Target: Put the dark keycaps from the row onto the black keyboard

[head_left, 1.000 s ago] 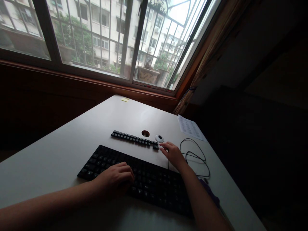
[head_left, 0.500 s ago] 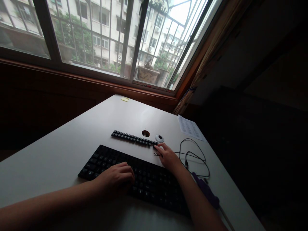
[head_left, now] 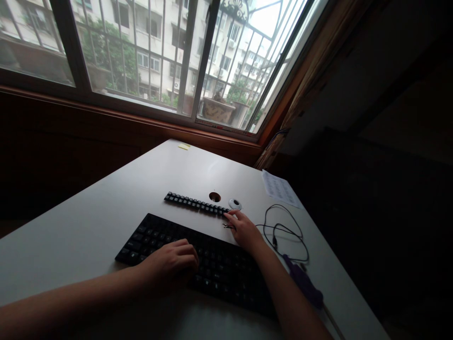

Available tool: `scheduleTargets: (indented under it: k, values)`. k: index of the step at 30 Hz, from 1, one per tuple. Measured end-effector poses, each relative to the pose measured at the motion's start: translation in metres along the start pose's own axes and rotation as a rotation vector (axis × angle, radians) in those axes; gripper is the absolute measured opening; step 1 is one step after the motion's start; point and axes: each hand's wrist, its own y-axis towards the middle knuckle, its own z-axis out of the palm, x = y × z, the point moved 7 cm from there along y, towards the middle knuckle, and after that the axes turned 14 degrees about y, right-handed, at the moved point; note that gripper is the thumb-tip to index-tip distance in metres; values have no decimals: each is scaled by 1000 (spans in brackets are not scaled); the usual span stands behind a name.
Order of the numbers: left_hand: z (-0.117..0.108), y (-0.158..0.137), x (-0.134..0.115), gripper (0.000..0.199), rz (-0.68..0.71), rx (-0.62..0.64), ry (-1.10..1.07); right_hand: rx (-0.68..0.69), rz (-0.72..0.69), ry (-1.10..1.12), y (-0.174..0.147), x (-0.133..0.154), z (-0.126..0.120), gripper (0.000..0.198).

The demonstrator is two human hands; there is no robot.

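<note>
A black keyboard (head_left: 212, 274) lies at a slant on the table in front of me. My left hand (head_left: 173, 259) rests over its middle, fingers curled down with the tips hidden. Beyond the keyboard, loose black keycaps (head_left: 194, 203) are lined up in two rows. My right hand (head_left: 244, 229) is at their right end, thumb and forefinger touching or nearly touching the last caps. From under its curled fingers sticks out a thin, dark wire tool (head_left: 228, 226), which looks like a keycap puller. The dim light hides most of the keyboard's right part.
Behind the rows are a round cable hole (head_left: 214, 197) and its white cover (head_left: 235, 204). A black cable (head_left: 283, 226) loops at the right, with a purple object (head_left: 306, 285) nearer me. Printed paper (head_left: 281, 189) and a yellow sticky note (head_left: 184, 146) lie farther back, below the window.
My right hand has shifted slightly left along the right end of the keycap rows, and the wire tool has moved with it. My left hand has stayed in place.
</note>
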Motion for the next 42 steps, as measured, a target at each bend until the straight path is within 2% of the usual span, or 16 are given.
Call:
scheduleTargets:
  k: [14, 26, 42]
  values:
    - [-1, -1, -1, 12, 11, -15, 11, -4, 0, 32, 0, 3, -2, 45]
    - [4, -2, 2, 12, -11, 26, 5, -15, -11, 20, 1, 2, -1, 43]
    - [0, -1, 0, 12, 6, -3, 6, -16, -12, 33, 2, 4, -2, 44]
